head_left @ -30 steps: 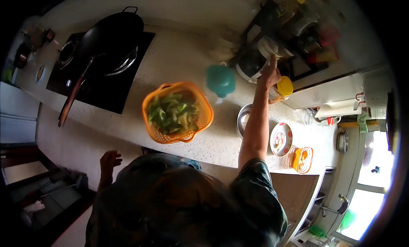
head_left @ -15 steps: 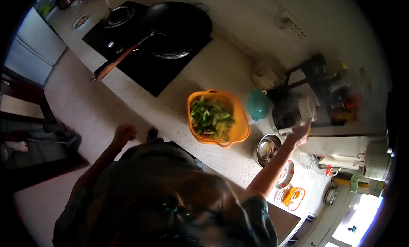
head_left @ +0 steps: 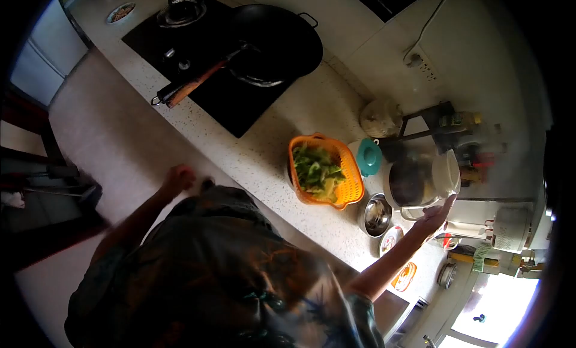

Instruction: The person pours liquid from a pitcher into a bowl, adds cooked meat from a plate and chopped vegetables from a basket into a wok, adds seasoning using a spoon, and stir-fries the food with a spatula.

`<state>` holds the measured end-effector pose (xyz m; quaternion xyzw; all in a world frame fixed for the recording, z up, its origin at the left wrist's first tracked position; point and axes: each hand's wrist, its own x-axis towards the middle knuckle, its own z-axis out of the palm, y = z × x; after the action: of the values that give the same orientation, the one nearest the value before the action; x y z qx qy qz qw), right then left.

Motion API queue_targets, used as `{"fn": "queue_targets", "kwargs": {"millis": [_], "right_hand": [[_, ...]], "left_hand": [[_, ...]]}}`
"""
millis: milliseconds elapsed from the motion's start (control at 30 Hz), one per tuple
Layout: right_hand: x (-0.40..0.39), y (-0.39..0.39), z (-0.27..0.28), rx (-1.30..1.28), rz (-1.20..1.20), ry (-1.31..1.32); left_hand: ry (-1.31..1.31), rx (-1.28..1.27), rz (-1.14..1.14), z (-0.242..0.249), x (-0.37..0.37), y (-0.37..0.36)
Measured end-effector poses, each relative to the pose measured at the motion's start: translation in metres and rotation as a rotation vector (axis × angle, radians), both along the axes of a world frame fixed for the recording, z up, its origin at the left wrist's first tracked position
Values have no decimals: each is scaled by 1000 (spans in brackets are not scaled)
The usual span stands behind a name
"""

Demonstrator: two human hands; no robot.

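Note:
My right hand (head_left: 433, 218) reaches over the counter, with stretched fingers right at the lower edge of a raised white lid (head_left: 445, 173). The lid belongs to a white rice cooker (head_left: 397, 205) with a dark inside and a haze of steam above it. My left hand (head_left: 180, 179) hangs over the floor beside my body, loosely curled and slightly blurred, with nothing visible in it. Nearest the cooker are a teal lidded container (head_left: 369, 156) and a metal bowl (head_left: 376, 215). Green leaves (head_left: 316, 171) fill an orange basket (head_left: 351, 176) on the counter.
A black wok (head_left: 279, 45) with a wooden handle rests on the black stove (head_left: 228, 111). A plate (head_left: 391, 240) and an orange-patterned container (head_left: 404, 276) stand near the counter's front edge. Behind the cooker is a dark rack (head_left: 426, 121). A small dish (head_left: 120, 12) sits at the far left.
The view has shifted, so the counter things appear lower and further right. My right hand stays by the cooker's lid; my left hand remains at my side.

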<state>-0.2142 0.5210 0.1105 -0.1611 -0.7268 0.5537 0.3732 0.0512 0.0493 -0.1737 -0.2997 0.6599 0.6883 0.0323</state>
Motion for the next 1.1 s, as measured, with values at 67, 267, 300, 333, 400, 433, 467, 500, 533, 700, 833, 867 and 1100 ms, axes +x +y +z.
{"fn": "queue_targets", "kwargs": {"millis": [67, 267, 300, 333, 400, 433, 467, 500, 533, 700, 833, 867, 1100], "right_hand": [[3, -23, 15, -70, 50, 41], [-2, -61, 31, -98, 335, 70], [-5, -74, 36, -188, 307, 2], [-8, -83, 39, -233, 362, -31], [-18, -97, 33, -212, 458, -1], [-18, -105, 33, -172, 556, 20], [-22, -118, 33, -189, 529, -4], [-22, -131, 36, -191, 588, -1], [-24, -142, 36, -166, 583, -31], [-49, -175, 33, -44, 757, -140], [-52, -210, 41, 101, 787, -203], [-53, -216, 42, 104, 828, -185], [-66, -242, 46, 246, 903, -227]], "left_hand": [[-8, 8, -8, -3, 0, -7], [19, 76, 37, -22, 11, -27], [-21, 110, 42, -27, 12, -32], [-26, 70, 18, -31, 15, -36], [-9, 101, 53, -32, 21, -43], [-6, 131, 86, -28, 26, -45], [9, 158, 132, -24, 30, -47], [12, 161, 132, -29, 35, -50], [11, 154, 147, -35, 43, -57], [-104, 93, 202, -39, 61, -72], [-54, 179, 341, -57, 80, -83], [-96, 143, 327, -57, 82, -83], [-155, 125, 392, -85, 101, -95]]}}
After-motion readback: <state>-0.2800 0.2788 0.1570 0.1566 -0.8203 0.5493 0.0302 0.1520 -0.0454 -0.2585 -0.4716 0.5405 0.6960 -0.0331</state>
